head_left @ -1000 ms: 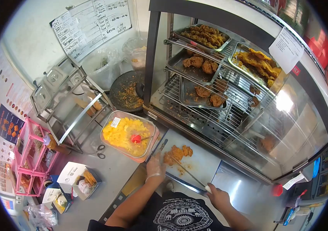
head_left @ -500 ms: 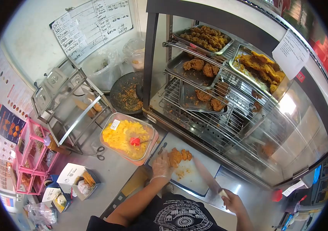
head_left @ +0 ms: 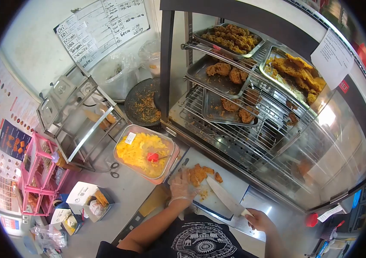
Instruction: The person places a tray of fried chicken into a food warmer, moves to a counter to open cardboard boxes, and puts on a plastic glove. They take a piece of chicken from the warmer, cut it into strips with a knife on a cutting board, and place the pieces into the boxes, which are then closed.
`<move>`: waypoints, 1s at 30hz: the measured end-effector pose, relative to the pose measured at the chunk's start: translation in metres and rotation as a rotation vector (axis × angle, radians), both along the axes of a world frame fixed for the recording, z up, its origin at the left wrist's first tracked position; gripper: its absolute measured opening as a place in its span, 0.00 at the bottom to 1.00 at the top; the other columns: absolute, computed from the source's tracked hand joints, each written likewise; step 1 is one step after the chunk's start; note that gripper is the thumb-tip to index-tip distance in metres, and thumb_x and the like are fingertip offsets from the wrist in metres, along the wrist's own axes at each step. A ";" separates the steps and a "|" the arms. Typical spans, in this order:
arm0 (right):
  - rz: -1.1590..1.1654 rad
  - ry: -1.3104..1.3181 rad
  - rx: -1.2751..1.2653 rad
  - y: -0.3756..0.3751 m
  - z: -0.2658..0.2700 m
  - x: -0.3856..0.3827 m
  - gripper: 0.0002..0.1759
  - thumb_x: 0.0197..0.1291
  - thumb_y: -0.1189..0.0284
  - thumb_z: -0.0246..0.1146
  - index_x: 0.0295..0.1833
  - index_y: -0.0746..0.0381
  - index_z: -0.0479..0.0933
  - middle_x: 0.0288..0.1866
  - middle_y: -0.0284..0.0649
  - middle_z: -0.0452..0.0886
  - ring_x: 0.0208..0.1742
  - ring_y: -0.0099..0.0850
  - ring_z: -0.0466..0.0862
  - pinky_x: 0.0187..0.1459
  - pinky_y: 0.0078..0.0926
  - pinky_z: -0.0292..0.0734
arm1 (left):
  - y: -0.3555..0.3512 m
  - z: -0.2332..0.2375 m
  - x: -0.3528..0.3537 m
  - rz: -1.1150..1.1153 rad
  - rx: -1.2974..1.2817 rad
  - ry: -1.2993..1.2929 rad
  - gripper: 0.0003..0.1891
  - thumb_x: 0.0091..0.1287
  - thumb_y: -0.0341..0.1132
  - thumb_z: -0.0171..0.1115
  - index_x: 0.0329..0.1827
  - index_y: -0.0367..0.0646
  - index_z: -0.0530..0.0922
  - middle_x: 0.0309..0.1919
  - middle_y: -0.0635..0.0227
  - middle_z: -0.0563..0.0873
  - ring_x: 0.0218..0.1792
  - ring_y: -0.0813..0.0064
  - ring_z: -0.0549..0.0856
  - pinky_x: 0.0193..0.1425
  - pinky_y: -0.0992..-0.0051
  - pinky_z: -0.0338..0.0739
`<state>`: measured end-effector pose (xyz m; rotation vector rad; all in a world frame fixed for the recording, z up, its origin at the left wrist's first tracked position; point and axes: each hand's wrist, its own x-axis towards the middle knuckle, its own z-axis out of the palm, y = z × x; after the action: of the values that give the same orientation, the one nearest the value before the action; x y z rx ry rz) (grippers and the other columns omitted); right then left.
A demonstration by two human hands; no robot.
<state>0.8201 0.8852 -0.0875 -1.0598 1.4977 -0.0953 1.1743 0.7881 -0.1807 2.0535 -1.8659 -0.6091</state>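
My left hand (head_left: 181,187), in a clear plastic glove, presses its curled fingers against the left side of a piece of fried chicken (head_left: 197,174). The chicken lies partly sliced on a white cutting board (head_left: 230,179), and one cut strip (head_left: 218,177) rests apart on its right. Crumbs are scattered below it. In my bare right hand (head_left: 259,220) is the white handle of a large kitchen knife (head_left: 225,198). Its blade slants over the board, with the tip close to the slices. My left fingertips are partly hard to make out.
Behind the board stands a heated display cabinet (head_left: 234,159) with trays of fried chicken. On the left are a tub of yellow food (head_left: 142,150) with a red scoop, scissors (head_left: 114,170), two filled food boxes (head_left: 89,200), a metal rack (head_left: 77,142) and pink baskets (head_left: 41,185).
A strip of chicken now lies separated to the right. The knife has turned so more of its blade face shows, its tip shifting left and slightly down. My left hand stays at the chicken.
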 end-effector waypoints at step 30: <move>-0.012 -0.375 0.112 -0.038 -0.067 0.049 0.20 0.82 0.65 0.58 0.72 0.62 0.76 0.27 0.31 0.77 0.21 0.20 0.74 0.25 0.22 0.73 | -0.024 0.018 0.003 -0.272 0.151 -0.050 0.66 0.51 0.57 0.83 0.88 0.41 0.51 0.86 0.50 0.56 0.82 0.46 0.63 0.84 0.53 0.61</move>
<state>0.8691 0.8467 -0.1548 -0.8869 1.1562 -0.2044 1.1772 0.7639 -0.1628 1.9326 -2.2118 -0.7947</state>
